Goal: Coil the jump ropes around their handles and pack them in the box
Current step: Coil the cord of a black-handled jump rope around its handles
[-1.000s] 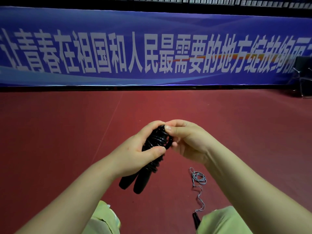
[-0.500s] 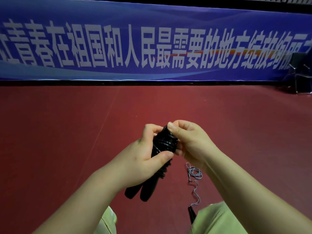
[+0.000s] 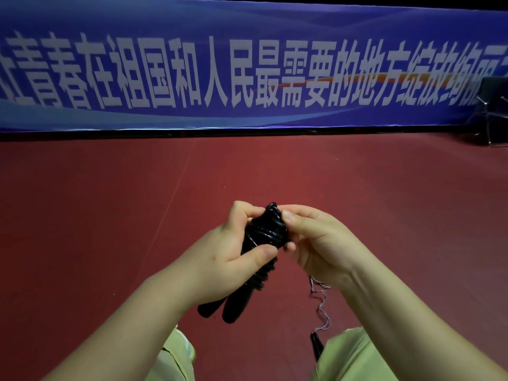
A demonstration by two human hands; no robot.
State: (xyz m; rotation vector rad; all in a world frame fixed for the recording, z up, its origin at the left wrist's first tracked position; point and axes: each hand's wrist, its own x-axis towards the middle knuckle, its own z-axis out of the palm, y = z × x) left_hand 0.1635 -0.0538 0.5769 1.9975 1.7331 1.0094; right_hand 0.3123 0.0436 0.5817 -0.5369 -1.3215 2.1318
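A black jump rope [image 3: 264, 237] is held in front of me above the red floor, its cord coiled around the upper part of its two black handles [image 3: 233, 309]. My left hand [image 3: 225, 259] grips the bundle around its middle, thumb across the coils. My right hand [image 3: 316, 243] pinches the cord at the top of the coil. A second jump rope [image 3: 321, 301] with a thin grey-and-white cord lies on the floor below my right wrist, one black handle [image 3: 316, 345] showing near my knee. No box is in view.
The red sports floor [image 3: 110, 215] stretches ahead to a long blue banner [image 3: 247, 64] with white characters. A dark chair [image 3: 492, 111] stands at the far right. My knees in light green trousers [image 3: 349, 358] are at the bottom edge.
Both hands have drifted slightly right and up with the bundle. My right fingers shifted along the top of the coil; the left hand's grip stays the same.
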